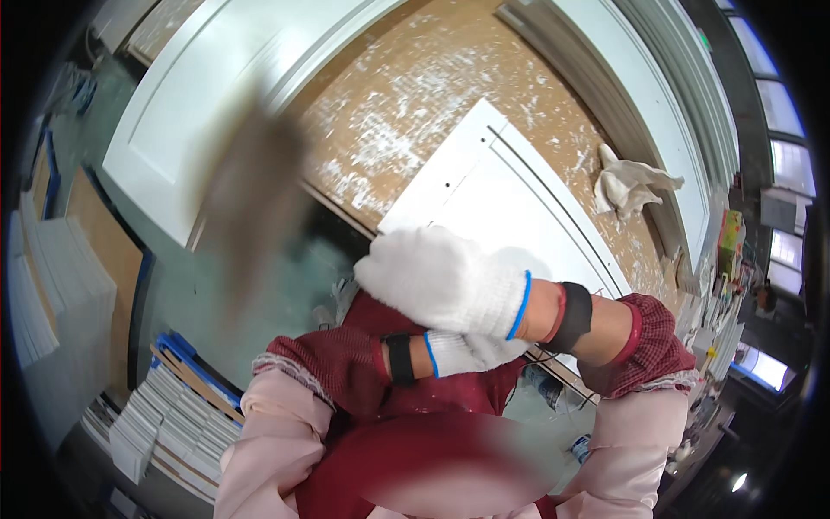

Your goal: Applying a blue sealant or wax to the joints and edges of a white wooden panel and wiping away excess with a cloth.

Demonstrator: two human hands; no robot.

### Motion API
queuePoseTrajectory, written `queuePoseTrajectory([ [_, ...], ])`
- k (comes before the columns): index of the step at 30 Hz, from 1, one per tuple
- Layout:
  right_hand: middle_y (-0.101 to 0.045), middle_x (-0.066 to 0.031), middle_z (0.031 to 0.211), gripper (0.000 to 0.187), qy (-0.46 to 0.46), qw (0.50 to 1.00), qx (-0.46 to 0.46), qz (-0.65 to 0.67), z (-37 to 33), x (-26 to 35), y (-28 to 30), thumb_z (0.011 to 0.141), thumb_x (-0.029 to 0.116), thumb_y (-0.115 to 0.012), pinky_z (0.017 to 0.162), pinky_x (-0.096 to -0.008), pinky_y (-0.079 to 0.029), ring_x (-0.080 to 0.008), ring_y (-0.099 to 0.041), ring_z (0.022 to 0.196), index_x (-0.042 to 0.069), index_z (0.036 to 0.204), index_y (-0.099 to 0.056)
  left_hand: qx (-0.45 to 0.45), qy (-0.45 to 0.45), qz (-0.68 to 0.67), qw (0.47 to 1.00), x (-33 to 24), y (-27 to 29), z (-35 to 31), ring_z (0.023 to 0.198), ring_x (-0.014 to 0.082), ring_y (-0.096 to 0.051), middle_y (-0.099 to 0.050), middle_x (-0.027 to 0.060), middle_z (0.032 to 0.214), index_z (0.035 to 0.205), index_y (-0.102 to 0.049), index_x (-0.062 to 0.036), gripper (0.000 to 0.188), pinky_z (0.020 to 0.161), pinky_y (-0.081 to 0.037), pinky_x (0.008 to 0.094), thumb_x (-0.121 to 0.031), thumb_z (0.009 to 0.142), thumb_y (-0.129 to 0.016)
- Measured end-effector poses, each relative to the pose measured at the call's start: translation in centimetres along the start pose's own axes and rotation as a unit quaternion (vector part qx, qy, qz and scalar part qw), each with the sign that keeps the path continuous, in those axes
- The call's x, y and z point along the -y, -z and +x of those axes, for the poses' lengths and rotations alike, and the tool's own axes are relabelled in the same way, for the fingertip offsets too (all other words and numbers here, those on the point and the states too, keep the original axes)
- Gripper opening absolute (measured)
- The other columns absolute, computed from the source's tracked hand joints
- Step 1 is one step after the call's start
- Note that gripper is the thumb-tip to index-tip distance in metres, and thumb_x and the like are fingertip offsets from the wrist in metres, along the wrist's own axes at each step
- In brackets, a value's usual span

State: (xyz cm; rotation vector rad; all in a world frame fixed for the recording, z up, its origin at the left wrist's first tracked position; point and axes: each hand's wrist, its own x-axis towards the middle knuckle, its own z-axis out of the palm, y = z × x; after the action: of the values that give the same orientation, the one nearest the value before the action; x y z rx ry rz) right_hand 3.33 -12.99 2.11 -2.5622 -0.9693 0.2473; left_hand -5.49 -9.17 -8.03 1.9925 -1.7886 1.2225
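My right hand (437, 275), in a white knit glove with a blue cuff edge, reaches left across my body beside the near corner of a white panel (510, 208). Its fingers look curled in; what they may hold is hidden. Beneath it crosses my left hand (471, 353), gloved the same way and pointing right. The right hand and wrist cover most of it, so its fingers do not show. The panel has small dark holes and a long dark groove, and lies on a paint-flecked brown work surface (372, 130).
A crumpled whitish cloth (633, 186) lies at the right near stacked white panels (674, 112). Another white framed panel (186, 121) extends at the far left. A blurred brownish shape (255, 182) hides part of it. Stacked boards (164, 424) stand lower left.
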Motion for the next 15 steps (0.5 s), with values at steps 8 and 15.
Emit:
queuePoseTrajectory([
  [8, -0.065, -0.0190, 0.098, 0.020, -0.458, 0.889, -0.008, 0.019, -1.6, -5.6, 4.5, 0.092, 0.018, -0.054, 0.079, -0.0479, -0.051, -0.0398, -0.063, 0.091, 0.006, 0.106, -0.062, 0.177, 0.222, -0.448, 0.848, 0.8, 3.7, 2.1, 0.073, 0.0205, -0.054, -0.055, 0.0040, 0.083, 0.090, -0.061, -0.0114, 0.013, 0.068, -0.043, 0.0362, -0.022, 0.084, -0.057],
  [15, -0.068, -0.0206, 0.099, 0.025, -0.507, 0.820, -0.265, -0.015, -14.8, -3.6, -0.1, 0.091, 0.015, -0.056, 0.082, -0.0410, -0.053, -0.0366, -0.067, 0.092, 0.003, 0.110, -0.067, 0.135, 0.171, -0.315, 0.924, 1.0, 3.7, 2.2, 0.068, 0.0155, -0.049, -0.042, 0.0008, 0.076, 0.090, -0.058, -0.0141, 0.014, 0.059, -0.041, 0.0297, -0.018, 0.078, -0.062],
])
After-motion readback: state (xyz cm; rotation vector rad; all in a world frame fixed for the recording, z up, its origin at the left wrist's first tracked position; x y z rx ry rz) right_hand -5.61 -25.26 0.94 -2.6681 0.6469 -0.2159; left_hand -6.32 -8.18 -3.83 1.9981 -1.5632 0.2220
